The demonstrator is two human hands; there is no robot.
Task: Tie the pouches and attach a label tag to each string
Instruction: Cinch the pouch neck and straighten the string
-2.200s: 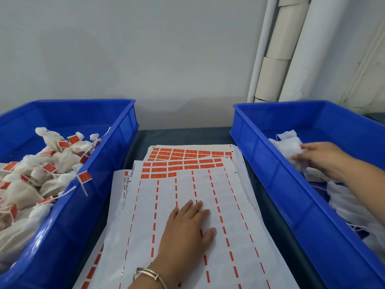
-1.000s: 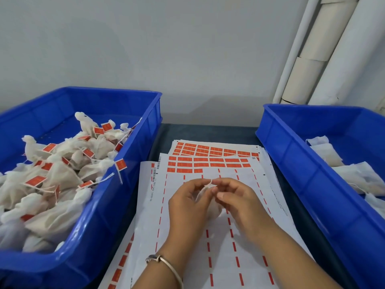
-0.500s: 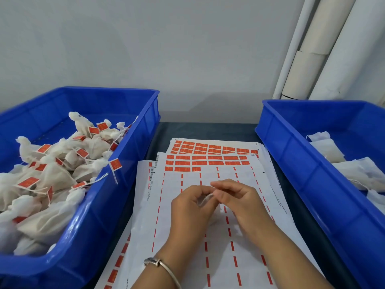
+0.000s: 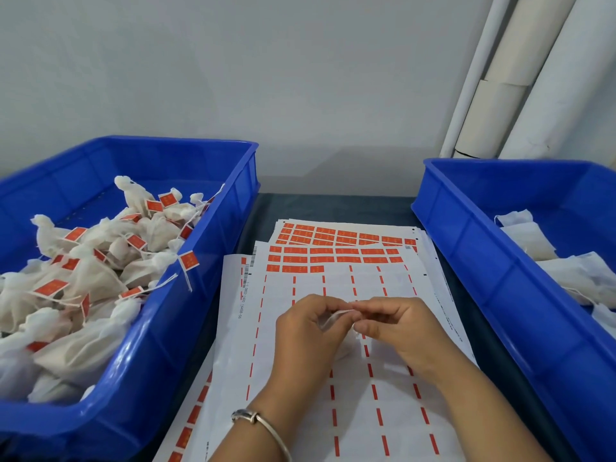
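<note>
A small white pouch (image 4: 346, 345) lies mostly hidden under my two hands, above the label sheets (image 4: 336, 261) in the middle of the table. My left hand (image 4: 308, 335) and my right hand (image 4: 396, 328) meet over it, and their fingertips pinch its white string (image 4: 335, 316) between them. Orange label tags (image 4: 320, 251) fill the top rows of the sheets. Tied, tagged pouches (image 4: 90, 271) pile up in the left blue bin (image 4: 186, 315). Untied white pouches (image 4: 566, 261) lie in the right blue bin (image 4: 483, 261).
A grey wall stands close behind the table. White pipes (image 4: 520, 78) run up the back right corner. The dark table top (image 4: 333, 208) shows between the two bins, behind the sheets.
My right hand took a pouch out of the right bin and brought it over the sheets. My left hand lifted off the sheet to join it. Both now work the string.
</note>
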